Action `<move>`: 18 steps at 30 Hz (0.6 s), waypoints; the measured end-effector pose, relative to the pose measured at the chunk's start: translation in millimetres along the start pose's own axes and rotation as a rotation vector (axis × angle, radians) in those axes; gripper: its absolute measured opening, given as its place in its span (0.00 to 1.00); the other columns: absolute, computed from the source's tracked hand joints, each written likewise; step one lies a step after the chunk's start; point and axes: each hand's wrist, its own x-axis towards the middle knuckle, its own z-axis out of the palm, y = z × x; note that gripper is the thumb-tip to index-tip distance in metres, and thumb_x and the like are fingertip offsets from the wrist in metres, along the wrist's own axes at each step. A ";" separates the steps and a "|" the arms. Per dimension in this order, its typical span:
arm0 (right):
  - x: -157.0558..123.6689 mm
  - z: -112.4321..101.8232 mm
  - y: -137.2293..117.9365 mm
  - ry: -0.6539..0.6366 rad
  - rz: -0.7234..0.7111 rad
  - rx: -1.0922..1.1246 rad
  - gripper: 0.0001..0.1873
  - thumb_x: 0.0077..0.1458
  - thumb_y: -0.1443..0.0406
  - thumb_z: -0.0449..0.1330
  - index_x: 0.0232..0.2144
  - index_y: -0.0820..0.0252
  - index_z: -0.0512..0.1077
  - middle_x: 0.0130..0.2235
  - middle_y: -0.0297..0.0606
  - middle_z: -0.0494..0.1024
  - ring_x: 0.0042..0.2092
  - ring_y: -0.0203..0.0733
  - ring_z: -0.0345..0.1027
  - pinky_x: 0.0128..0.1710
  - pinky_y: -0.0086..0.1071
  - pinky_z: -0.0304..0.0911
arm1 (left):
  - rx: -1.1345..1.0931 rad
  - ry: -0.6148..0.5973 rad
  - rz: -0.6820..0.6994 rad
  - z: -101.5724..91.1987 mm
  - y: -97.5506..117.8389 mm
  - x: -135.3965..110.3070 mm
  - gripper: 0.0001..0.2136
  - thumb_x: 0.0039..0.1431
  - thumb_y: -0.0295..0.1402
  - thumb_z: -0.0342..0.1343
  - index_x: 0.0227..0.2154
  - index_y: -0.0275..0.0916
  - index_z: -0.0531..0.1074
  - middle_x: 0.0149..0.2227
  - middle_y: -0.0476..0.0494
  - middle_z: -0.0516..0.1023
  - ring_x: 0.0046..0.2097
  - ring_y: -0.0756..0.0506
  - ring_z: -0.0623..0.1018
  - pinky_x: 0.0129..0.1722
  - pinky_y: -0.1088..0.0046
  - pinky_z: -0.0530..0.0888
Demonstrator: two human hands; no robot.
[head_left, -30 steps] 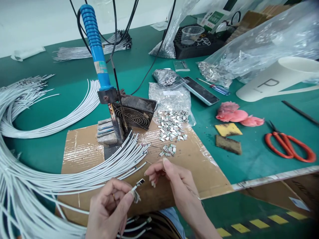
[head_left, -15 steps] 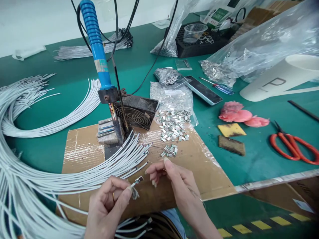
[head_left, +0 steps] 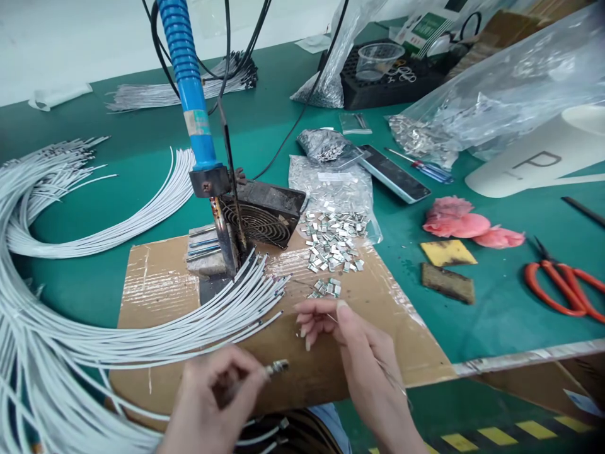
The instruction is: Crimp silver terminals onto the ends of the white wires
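Thumb and fingers of my left hand are closed on a white cable, blurred by motion. Its small metal connector sticks out to the right past the fingertips. My right hand pinches a thin solder wire, which runs back through the palm and past the wrist. To the left lies a fan of white cables, their ends pointing at a soldering iron with a blue handle, mounted tip down. Small metal connectors lie just beyond my right hand, with a larger pile behind them.
A cardboard sheet covers the near part of the green table. A black fan stands behind the iron. Rightward are a phone, a screwdriver, sponges, pink cloth and red-handled scissors.
My left hand has moved right and slightly down, and its connector has turned to point more level. My right hand has shifted a little right, still pinching the wire. The whole view has shifted slightly.
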 end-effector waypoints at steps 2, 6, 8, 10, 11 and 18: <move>2.1 -3.3 1.2 0.033 -0.007 -0.012 0.23 0.71 0.51 0.53 0.36 0.55 0.83 0.31 0.36 0.81 0.32 0.37 0.72 0.33 0.26 0.69 | 0.090 -0.158 0.222 0.6 -6.8 -2.5 0.11 0.61 0.31 0.62 0.22 0.42 0.80 0.26 0.46 0.82 0.27 0.47 0.77 0.31 0.74 0.71; 4.6 -8.3 2.4 0.050 -0.008 -0.031 0.24 0.70 0.50 0.53 0.36 0.55 0.83 0.32 0.37 0.82 0.32 0.37 0.73 0.32 0.26 0.69 | 0.352 0.011 0.481 -10.4 -23.0 -3.1 0.08 0.65 0.23 0.59 0.41 0.41 0.79 0.33 0.47 0.81 0.31 0.48 0.78 0.31 0.76 0.72; 4.9 -9.6 2.8 0.031 0.002 -0.038 0.24 0.70 0.50 0.53 0.37 0.55 0.84 0.32 0.36 0.82 0.33 0.37 0.73 0.33 0.26 0.70 | 0.579 0.142 0.590 -19.9 -32.8 -0.8 0.11 0.66 0.22 0.58 0.49 0.38 0.76 0.39 0.44 0.80 0.39 0.47 0.81 0.42 0.74 0.73; 4.9 -10.1 3.2 0.021 0.012 -0.049 0.24 0.70 0.49 0.53 0.36 0.54 0.84 0.32 0.36 0.82 0.33 0.37 0.73 0.33 0.25 0.70 | 0.750 0.156 0.669 -27.7 -41.4 2.2 0.12 0.67 0.22 0.57 0.51 0.37 0.75 0.41 0.43 0.79 0.41 0.47 0.81 0.47 0.74 0.72; 4.8 -10.2 3.3 0.021 0.013 -0.052 0.24 0.70 0.49 0.54 0.36 0.54 0.84 0.32 0.35 0.82 0.33 0.37 0.73 0.33 0.25 0.70 | 0.802 0.152 0.701 -30.1 -44.5 3.6 0.12 0.67 0.22 0.57 0.51 0.36 0.75 0.41 0.43 0.78 0.42 0.47 0.81 0.47 0.74 0.71; 3.4 -6.8 1.2 0.035 0.015 -0.058 0.24 0.69 0.48 0.54 0.35 0.55 0.84 0.31 0.37 0.82 0.32 0.37 0.73 0.32 0.26 0.70 | 0.697 0.212 0.690 -31.2 -26.4 -1.1 0.11 0.67 0.19 0.53 0.45 0.40 0.74 0.49 0.38 0.71 0.47 0.44 0.77 0.49 0.71 0.70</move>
